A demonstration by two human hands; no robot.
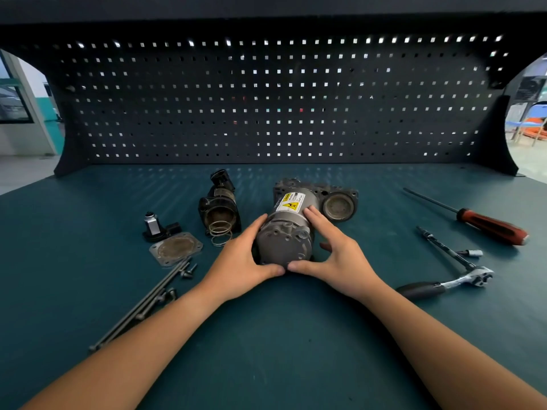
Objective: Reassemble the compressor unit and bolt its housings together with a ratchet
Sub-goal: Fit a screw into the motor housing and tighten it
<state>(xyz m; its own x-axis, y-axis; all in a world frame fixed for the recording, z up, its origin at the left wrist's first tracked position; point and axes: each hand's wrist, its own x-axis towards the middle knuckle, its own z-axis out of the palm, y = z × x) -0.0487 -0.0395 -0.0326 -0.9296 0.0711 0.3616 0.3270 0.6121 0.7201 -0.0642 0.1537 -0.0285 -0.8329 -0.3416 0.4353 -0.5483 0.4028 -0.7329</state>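
The grey compressor motor body lies on its side in the middle of the bench, a yellow warning label on top. My left hand grips its near end from the left and my right hand grips it from the right, thumbs meeting under the end cap. Left of it a dark cylinder housing lies with coil springs at its mouth. A square gasket plate, a small valve part, long bolts and short screws lie at the left. The ratchet rests at the right.
A red-handled screwdriver lies at the far right, with an extension bar and a loose socket near the ratchet. A dark pegboard walls off the back of the green bench top.
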